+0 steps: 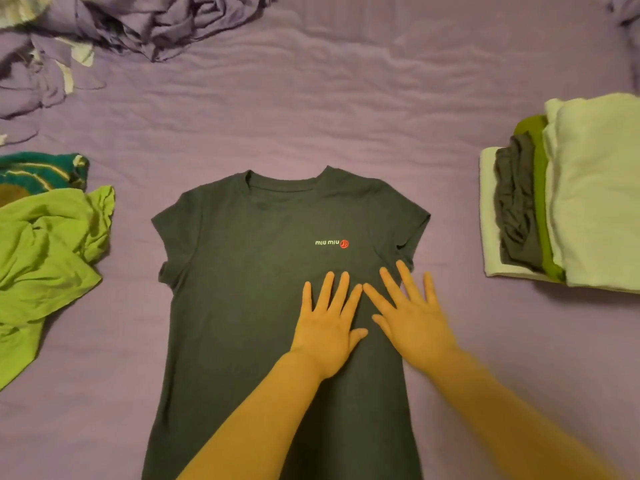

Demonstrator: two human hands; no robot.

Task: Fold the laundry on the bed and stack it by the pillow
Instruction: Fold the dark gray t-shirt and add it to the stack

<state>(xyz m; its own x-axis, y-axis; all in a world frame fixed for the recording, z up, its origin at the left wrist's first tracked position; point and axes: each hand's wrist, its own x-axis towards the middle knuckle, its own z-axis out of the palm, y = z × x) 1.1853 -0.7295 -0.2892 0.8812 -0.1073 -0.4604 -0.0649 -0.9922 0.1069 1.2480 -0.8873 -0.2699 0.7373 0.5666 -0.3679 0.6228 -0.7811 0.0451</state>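
A dark grey T-shirt [277, 306] lies spread face up in the middle of the bed [311, 116], collar toward the far edge and hem running off the near edge of the view, a small white and red logo [331, 243] on its chest. Both hands press flat on the shirt's right half below the logo: the left hand [325, 327] and the right hand [412, 320] sit side by side, index fingertips touching, fingers [405, 275] straight and spread apart, gripping nothing. That flat, open posture looks meant to smooth the fabric and hold it against the sheet so the fold comes out square; the folding of this shirt seems not yet begun, since both sleeves lie out to the sides.

Near the right edge of the bed stands a stack of folded laundry [571, 202], pale cloth on top with grey and green layers showing at its side. No pillow is in view, so I cannot tell how close the stack is to it. At the left edge a crumpled green garment [48, 251] and a teal patterned piece [41, 171] wait unfolded, and a bunched purple sheet [138, 26] lies at the far left corner.
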